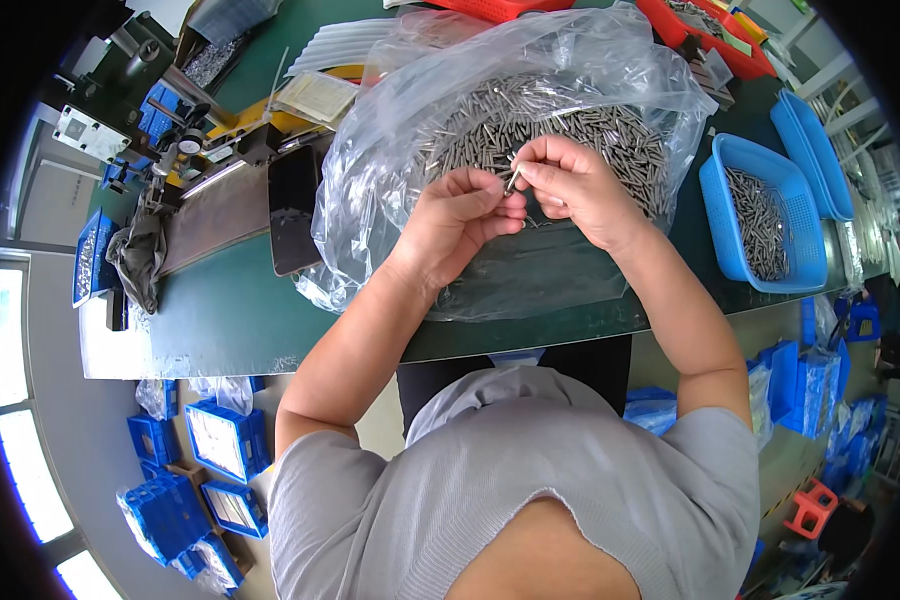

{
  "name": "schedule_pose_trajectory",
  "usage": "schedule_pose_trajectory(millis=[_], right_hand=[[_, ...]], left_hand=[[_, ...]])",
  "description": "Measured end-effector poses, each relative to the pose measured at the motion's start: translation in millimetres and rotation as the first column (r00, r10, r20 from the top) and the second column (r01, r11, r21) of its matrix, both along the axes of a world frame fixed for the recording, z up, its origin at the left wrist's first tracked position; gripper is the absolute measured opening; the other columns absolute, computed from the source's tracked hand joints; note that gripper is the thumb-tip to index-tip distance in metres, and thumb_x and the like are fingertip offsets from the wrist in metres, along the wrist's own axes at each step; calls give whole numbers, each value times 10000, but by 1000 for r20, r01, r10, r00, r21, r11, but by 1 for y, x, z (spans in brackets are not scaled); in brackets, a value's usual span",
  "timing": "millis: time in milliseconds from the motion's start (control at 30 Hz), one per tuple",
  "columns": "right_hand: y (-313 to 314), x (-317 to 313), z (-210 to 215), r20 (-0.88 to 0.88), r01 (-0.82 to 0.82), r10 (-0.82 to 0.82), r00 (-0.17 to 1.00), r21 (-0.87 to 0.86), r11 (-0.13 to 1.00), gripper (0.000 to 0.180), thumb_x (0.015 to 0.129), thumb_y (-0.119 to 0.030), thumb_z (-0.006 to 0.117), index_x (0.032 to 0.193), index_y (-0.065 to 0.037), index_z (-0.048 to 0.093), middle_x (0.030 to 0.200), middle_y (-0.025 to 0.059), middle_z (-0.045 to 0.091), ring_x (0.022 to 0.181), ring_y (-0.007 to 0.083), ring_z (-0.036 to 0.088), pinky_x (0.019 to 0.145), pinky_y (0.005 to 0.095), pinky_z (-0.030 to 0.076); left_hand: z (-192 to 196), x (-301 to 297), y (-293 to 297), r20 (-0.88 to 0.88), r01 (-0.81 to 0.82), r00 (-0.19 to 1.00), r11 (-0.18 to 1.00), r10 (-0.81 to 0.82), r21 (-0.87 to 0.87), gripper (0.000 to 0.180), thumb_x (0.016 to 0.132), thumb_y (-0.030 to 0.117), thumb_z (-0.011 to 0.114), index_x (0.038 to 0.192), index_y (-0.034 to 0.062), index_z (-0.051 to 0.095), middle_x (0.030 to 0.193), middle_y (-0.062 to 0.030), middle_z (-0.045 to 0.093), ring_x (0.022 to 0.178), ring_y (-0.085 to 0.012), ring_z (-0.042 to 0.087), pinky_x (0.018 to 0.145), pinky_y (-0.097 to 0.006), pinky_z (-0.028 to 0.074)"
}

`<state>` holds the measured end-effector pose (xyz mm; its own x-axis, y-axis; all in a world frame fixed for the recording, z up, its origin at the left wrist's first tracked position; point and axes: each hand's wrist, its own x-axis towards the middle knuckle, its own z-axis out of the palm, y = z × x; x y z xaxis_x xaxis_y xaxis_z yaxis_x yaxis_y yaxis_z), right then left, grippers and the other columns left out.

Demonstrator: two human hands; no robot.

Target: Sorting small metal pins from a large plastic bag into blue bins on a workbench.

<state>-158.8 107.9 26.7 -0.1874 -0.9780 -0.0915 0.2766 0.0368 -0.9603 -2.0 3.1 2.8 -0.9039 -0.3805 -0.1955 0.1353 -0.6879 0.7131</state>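
Both my hands meet over a large clear plastic bag (370,150) spread on the green table. Inside the bag lies a heap of small metal pins (610,135). Between my fingertips is one slim metal pin (513,182), tilted. My right hand (575,185) pinches its upper end between thumb and forefinger. My left hand (460,220) has its fingers closed at the lower end of the same pin, and they partly hide it.
A blue basket (715,215) with more metal pins stands at the right, beside another blue basket (805,150). Red trays (660,15) lie at the back. A dark flat device (295,210) and a bench fixture (185,145) are on the left. Blue crates (228,440) stand on the floor.
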Motion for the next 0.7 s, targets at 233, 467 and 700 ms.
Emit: schedule_pose_trajectory(millis=[233, 467, 700], right_hand=[[2, 3, 1, -454, 7, -47, 890, -90, 996, 102, 850, -113, 599, 883, -18, 612, 782, 6, 618, 736, 61, 557, 684, 219, 455], [11, -11, 8, -436, 197, -205, 876, -63, 978, 128, 824, -129, 617, 867, -8, 624, 760, -10, 591, 710, 46, 503, 635, 209, 410], [87, -80, 67, -780, 571, -615, -110, -556, 604, 92, 786, -137, 607, 853, -74, 608, 716, 95, 614, 621, 211, 597, 563, 314, 453]], left_hand=[[0, 1, 0, -13, -32, 999, 999, 32, -15, 96, 899, 67, 504, 918, -16, 547, 874, -155, 625, 815, -230, 628, 764, -330, 523], [-1, -3, 3, 17, -79, 997, 996, 79, -36, 68, 859, 23, 531, 912, -19, 537, 851, -172, 624, 780, -251, 633, 739, -349, 531], [4, 8, 0, -19, -92, 996, 992, 91, -87, 43, 866, 34, 521, 880, -3, 538, 834, -151, 627, 766, -220, 634, 714, -327, 536]])
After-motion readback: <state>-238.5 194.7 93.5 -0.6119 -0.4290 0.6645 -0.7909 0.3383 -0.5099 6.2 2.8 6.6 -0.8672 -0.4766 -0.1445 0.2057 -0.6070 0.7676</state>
